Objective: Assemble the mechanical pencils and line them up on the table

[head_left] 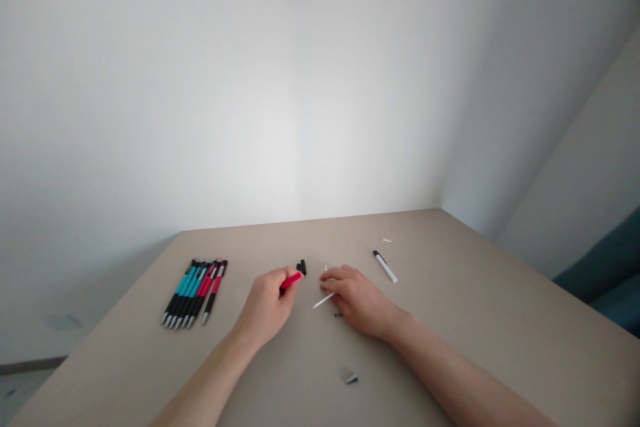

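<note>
My left hand (265,303) is pinched shut on a short red plastic pen barrel with a black end (293,278). The barrel pokes out past my fingertips, up and to the right. My right hand (357,297) rests low on the beige table (475,320), and its fingers pinch a thin white ink tube (324,300) that sticks out to the left, toward the barrel. The tube tip lies just below the barrel and not lined up with it.

I think the thin tube could bend or slip if I push it crooked. A small silver cone tip (351,379) lies near my arms, and a sleeve could knock it away. A white and black pen piece (385,266) lies off to the right. A row of teal and red pens (195,292) lies well apart on the left.
</note>
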Demonstrator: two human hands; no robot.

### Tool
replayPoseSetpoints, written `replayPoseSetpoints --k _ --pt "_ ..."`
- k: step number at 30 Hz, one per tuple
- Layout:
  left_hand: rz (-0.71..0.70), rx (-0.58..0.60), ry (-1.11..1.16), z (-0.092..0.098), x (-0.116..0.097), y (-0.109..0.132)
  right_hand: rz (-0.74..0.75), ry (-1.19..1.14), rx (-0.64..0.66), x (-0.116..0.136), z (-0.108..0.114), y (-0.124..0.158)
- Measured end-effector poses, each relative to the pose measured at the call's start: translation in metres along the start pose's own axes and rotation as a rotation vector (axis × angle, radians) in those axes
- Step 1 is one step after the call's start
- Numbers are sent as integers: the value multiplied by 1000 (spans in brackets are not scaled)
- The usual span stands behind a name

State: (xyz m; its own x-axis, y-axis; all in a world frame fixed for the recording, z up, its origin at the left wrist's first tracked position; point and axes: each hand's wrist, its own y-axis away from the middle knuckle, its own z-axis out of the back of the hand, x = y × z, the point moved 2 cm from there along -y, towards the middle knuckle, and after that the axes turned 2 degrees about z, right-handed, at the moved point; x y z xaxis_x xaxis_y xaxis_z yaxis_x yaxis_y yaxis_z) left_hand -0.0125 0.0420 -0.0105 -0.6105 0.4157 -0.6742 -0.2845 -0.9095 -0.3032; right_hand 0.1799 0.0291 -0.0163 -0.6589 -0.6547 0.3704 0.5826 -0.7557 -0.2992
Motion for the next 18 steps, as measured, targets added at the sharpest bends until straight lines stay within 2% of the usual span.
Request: replayPoseSetpoints --k 4,9,18 --pt "-15 20 21 -1 0 0 -15 -97 -18 -2 1 1" --pt "-34 66 16 -5 -1 2 -130 -83 -67 -3 5 0" --pt "-36 75 -40 -7 -3 2 -243 14 1 -1 -8 -2"
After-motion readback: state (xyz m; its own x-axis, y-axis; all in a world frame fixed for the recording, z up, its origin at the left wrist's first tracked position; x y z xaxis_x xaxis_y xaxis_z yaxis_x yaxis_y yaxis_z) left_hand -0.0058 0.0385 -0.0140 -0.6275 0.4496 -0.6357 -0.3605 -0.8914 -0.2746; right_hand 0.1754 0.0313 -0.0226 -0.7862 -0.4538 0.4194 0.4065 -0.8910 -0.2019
